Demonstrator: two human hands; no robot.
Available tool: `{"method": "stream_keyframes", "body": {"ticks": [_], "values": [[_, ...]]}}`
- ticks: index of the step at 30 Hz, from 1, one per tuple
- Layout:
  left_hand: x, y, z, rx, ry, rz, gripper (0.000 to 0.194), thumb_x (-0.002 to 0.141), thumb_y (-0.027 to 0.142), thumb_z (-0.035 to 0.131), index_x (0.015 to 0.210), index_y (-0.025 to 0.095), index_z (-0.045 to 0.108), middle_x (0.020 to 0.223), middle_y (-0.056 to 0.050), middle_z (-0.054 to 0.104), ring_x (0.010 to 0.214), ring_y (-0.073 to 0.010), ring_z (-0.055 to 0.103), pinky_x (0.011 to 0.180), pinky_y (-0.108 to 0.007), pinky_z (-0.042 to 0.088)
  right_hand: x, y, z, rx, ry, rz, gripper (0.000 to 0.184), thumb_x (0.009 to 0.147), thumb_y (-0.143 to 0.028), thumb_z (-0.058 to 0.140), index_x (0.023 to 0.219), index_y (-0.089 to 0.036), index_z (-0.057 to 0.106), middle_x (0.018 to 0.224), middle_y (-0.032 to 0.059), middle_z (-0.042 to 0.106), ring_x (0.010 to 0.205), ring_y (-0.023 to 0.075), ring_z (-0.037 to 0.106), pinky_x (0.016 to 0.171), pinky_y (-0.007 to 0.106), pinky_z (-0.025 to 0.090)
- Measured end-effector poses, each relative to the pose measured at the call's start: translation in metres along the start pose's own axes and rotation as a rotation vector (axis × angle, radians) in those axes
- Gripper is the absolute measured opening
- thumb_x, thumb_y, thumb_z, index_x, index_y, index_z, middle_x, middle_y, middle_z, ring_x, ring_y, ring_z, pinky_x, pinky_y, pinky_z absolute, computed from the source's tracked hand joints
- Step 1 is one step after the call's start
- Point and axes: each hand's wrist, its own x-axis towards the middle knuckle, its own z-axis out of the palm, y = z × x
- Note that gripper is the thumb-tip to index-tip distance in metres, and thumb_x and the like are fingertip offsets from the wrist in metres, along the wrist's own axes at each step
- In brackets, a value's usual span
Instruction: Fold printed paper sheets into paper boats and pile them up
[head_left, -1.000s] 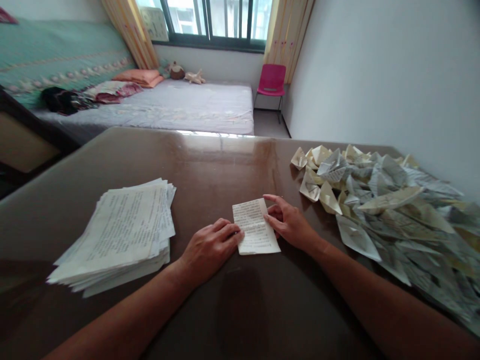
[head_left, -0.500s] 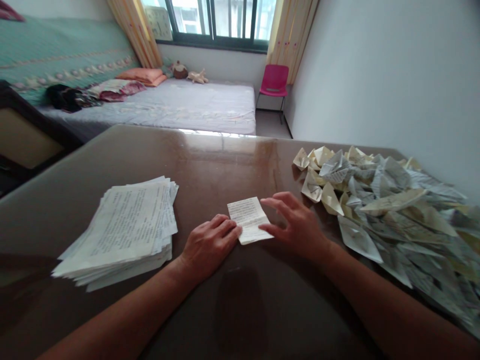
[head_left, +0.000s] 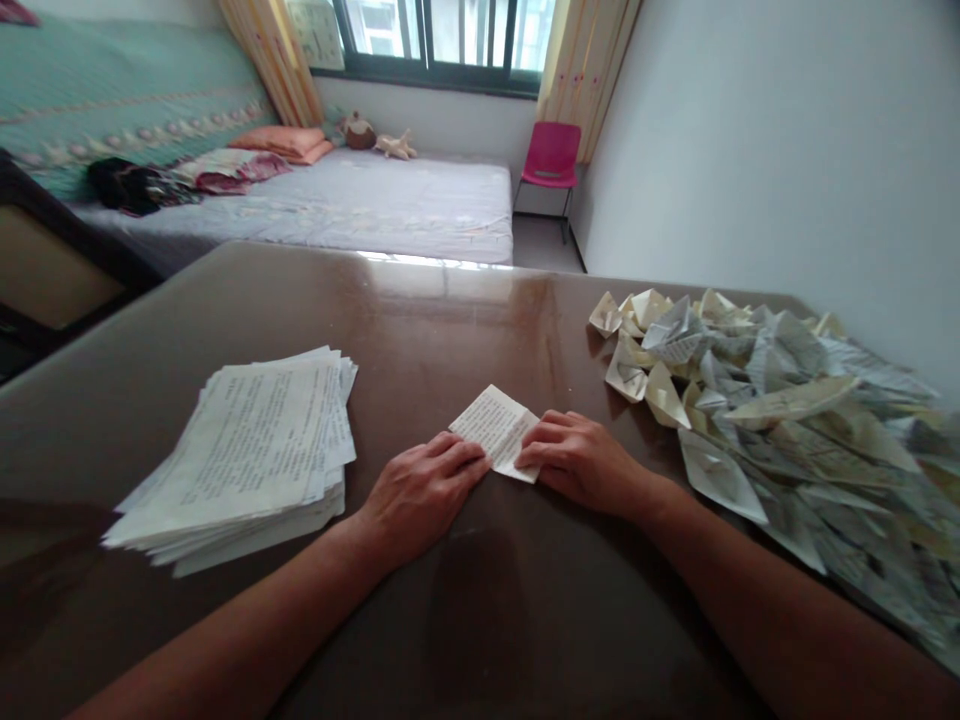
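Observation:
A small folded sheet of printed paper (head_left: 491, 422) lies turned at an angle on the brown table (head_left: 420, 340), a crease running across it. At its lower left edge, my left hand (head_left: 427, 480) is closed, thumb and fingertips pinching the paper near the corner. My right hand (head_left: 581, 458) has its fingers curled over the right side of the same paper, with the thumb hidden. To the left lies a stack of printed sheets (head_left: 255, 440). Folded paper boats (head_left: 780, 410) are heaped at the right.
Beyond the table's far edge is a bed (head_left: 420, 200) with orange pillows (head_left: 281, 142) and soft toys. A pink chair (head_left: 553, 155) stands by the window. White wall (head_left: 765, 150) borders the right side; a dark-framed chair (head_left: 60, 260) is at the left.
My right hand has come down from an open pose and closed on the paper's right side. The paper has turned on the table, one corner now pointing away from me.

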Motion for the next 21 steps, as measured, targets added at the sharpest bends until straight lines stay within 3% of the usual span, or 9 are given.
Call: {"method": "stream_keyframes", "body": {"ticks": [3, 6, 12, 21], "values": [[-0.002, 0.0, 0.001, 0.021, -0.04, 0.003, 0.025, 0.093, 0.02, 0.048, 0.113, 0.021, 0.064, 0.111, -0.005, 0.065, 0.102, -0.0186, 0.057, 0.085, -0.032, 0.053, 0.001, 0.004, 0.003, 0.137, 0.009, 0.02, 0.019, 0.093, -0.031, 0.052, 0.096, -0.026, 0.069, 0.094, 0.0027, 0.068, 0.088, 0.0162, 0.056, 0.08, 0.03, 0.043], [-0.003, 0.001, 0.001, 0.044, -0.062, 0.016, 0.025, 0.092, 0.02, 0.05, 0.113, 0.021, 0.063, 0.113, -0.004, 0.065, 0.102, -0.0197, 0.057, 0.084, -0.032, 0.052, 0.003, 0.005, 0.011, 0.173, 0.032, 0.115, 0.029, 0.095, -0.037, 0.047, 0.082, -0.021, 0.067, 0.085, 0.0035, 0.065, 0.083, 0.0155, 0.056, 0.075, 0.028, 0.043], [-0.003, 0.001, 0.0, 0.099, -0.048, 0.05, 0.025, 0.093, 0.019, 0.048, 0.113, 0.02, 0.062, 0.113, -0.005, 0.065, 0.102, -0.0209, 0.057, 0.077, -0.032, 0.051, 0.009, 0.0, 0.021, -0.009, 0.089, 0.411, 0.035, 0.093, -0.046, 0.049, 0.071, -0.019, 0.058, 0.077, 0.0012, 0.058, 0.07, 0.0126, 0.055, 0.062, 0.024, 0.036], [-0.002, 0.005, -0.002, 0.104, -0.097, 0.011, 0.025, 0.093, 0.02, 0.049, 0.115, 0.019, 0.06, 0.11, -0.006, 0.064, 0.1, -0.0214, 0.057, 0.076, -0.033, 0.05, 0.013, -0.009, 0.019, -0.186, 0.042, 0.468, 0.034, 0.092, -0.05, 0.047, 0.079, -0.021, 0.057, 0.082, 0.0011, 0.059, 0.074, 0.0144, 0.058, 0.057, 0.026, 0.03]]}}
